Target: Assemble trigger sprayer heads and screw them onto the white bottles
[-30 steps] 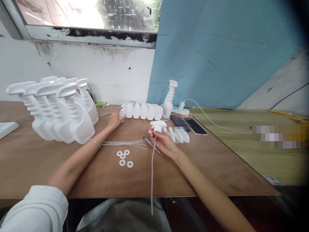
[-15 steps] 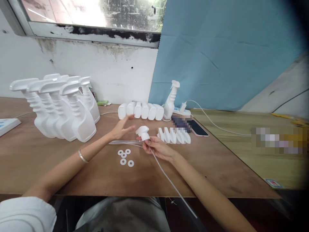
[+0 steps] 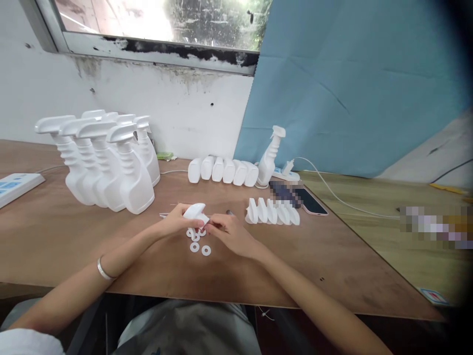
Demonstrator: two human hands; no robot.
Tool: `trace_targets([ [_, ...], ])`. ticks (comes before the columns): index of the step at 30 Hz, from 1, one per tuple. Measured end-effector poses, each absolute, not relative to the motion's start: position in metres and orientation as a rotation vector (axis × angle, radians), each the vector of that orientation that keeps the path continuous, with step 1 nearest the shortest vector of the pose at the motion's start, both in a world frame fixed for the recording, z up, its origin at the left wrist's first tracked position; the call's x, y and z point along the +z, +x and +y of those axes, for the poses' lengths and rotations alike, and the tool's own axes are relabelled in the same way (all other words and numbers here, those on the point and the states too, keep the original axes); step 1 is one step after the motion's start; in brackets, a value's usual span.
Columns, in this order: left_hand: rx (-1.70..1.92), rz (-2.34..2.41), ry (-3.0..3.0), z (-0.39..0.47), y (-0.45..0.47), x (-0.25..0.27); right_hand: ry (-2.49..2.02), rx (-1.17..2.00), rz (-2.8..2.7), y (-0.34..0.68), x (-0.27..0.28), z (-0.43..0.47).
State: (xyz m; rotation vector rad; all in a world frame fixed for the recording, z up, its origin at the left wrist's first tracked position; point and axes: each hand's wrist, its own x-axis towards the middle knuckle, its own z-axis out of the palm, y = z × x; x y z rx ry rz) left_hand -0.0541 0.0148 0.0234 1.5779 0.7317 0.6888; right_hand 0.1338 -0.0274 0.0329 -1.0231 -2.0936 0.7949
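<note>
At a brown worktable (image 3: 74, 246), beside a cluster of finished spray bottles (image 3: 111, 162), we hold a white trigger head (image 3: 195, 212) just above loose white washers (image 3: 197, 242). Our left hand (image 3: 173, 224) is curled around it, and our right hand (image 3: 231, 234) pinches at its neck. We judge a washer fitting is in hand, calling for a careful fingertip pick.

Table (image 3: 55, 236): brown wood board, matt, scuffed. Spray bottles (image 3: 121, 172): white plastic, smooth, slight sheen. Trigger head (image 3: 195, 212): white plastic, smooth. Washers (image 3: 199, 245): white plastic, matt. Bracelet (image 3: 103, 270): shiny metal. Phone (image 3: 313, 202): glossy black
</note>
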Motion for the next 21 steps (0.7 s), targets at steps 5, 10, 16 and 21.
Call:
trace_targets([
  [5, 0.687, 0.565, 1.179, 0.019, -0.054, 0.005, -0.964, 0.937, -2.062, 0.124, 0.045, -0.031],
  [10, 0.651, 0.433, 1.087, 0.013, -0.05, -0.001, -0.857, 1.244, -1.969, 0.125, 0.045, -0.031],
  [16, 0.622, 0.273, 0.987, 0.007, -0.044, -0.001, -0.659, 1.538, -1.779, 0.127, 0.039, -0.027],
  [21, 0.751, 0.251, 0.717, 0.02, -0.06, 0.002, -0.457, 1.58, -1.713, 0.129, 0.051, -0.037],
])
